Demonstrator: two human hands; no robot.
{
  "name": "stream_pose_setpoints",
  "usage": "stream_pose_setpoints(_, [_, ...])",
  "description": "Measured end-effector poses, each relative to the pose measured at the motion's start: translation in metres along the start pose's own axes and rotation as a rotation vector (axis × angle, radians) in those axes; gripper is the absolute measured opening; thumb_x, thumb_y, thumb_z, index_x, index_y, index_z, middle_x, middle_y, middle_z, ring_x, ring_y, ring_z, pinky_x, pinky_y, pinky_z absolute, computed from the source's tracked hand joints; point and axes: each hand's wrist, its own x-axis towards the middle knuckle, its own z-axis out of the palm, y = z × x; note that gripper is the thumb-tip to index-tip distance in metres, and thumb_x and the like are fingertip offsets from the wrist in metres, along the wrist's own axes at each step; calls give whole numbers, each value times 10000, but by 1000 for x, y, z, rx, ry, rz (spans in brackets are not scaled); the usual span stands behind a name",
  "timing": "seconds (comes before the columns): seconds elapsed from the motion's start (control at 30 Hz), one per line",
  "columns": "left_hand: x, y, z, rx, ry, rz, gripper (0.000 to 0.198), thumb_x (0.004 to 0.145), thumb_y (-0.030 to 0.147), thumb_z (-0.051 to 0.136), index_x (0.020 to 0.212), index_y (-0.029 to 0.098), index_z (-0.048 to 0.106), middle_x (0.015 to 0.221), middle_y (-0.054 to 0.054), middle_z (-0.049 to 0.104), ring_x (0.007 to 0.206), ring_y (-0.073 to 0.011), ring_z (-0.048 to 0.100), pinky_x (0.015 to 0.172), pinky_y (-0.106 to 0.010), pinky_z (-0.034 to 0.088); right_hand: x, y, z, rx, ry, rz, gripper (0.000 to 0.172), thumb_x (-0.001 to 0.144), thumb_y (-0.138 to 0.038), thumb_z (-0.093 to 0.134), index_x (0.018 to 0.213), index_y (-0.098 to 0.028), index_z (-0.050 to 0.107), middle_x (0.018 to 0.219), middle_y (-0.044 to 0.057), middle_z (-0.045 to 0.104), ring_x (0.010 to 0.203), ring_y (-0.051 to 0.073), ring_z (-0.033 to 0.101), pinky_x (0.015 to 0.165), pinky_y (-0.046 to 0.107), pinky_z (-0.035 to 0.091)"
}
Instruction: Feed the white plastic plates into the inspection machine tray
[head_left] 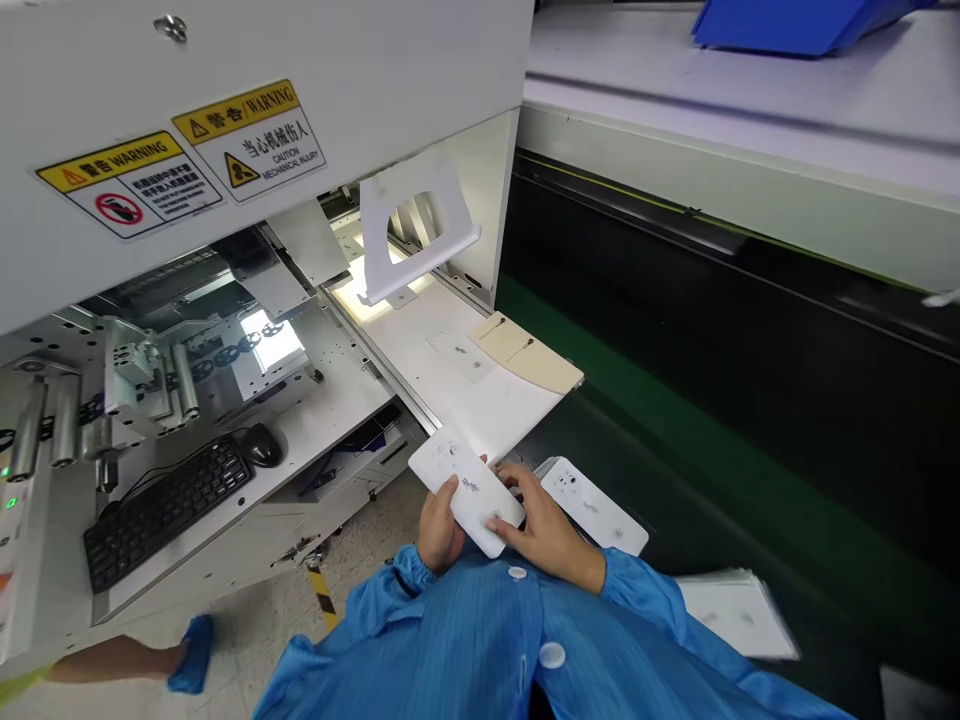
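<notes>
A white phone-sized panel, with round camera marks at one end and small dark print, is held tilted in front of my body. My left hand grips its left side, thumb on top. Across the right side, my right hand has its thumb on the face and its fingers over the far edge. Just beyond my right hand lies a pile of similar white panels. Another stack of white sheets rests farther right, partly behind my sleeve.
A white feed table with a beige plate runs into the machine under a white bracket. At left sit a keyboard and a mouse. A dark green conveyor belt passes on the right. Another person's foot shows below.
</notes>
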Motion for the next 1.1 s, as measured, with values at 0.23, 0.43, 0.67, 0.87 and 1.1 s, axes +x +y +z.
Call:
stream_pose_setpoints(0.23, [-17, -27, 4, 160, -115, 29, 522, 594, 240, 702, 1098, 135, 616, 1065, -113, 683, 1130, -290, 546, 1003, -415, 361, -33, -8, 1, -153, -39, 0, 555, 657, -265, 687, 1136, -192, 414, 1203, 126, 472, 1070, 277, 508, 885, 442, 442])
stream_pose_setpoints(0.43, [-35, -46, 0, 188, -286, -27, 507, 621, 296, 651, 1102, 141, 614, 1132, -110, 653, 1172, -297, 510, 1037, -420, 326, -64, -6, -5, -78, 42, -6, 500, 644, -221, 681, 1079, -187, 437, 1146, 106, 503, 1083, 244, 498, 925, 409, 425])
stream_pose_setpoints(0.67, [-57, -74, 9, 170, -204, -74, 381, 626, 328, 655, 939, 110, 675, 1040, -125, 691, 1163, -289, 525, 1041, -401, 334, -105, -2, -14, -191, 84, 80, 591, 632, -370, 735, 1124, -182, 467, 1268, 135, 472, 1175, 278, 455, 954, 437, 411])
stream_pose_setpoints(0.87, [-74, -89, 15, 151, -99, -21, 374, 593, 299, 730, 916, 119, 672, 980, -124, 709, 1067, -298, 595, 970, -432, 412, -134, 5, -18, -268, 185, 88, 556, 727, -447, 641, 1195, -193, 481, 1325, 143, 440, 1207, 298, 436, 960, 460, 409])
stream_pose_setpoints(1.1, [-93, -94, 13, 173, -88, 39, 438, 553, 270, 790, 947, 127, 665, 976, -117, 711, 976, -289, 638, 916, -432, 461, -145, 20, -18, -187, 290, 131, 485, 833, -437, 508, 1253, -205, 438, 1219, 110, 532, 1109, 253, 520, 929, 437, 439])
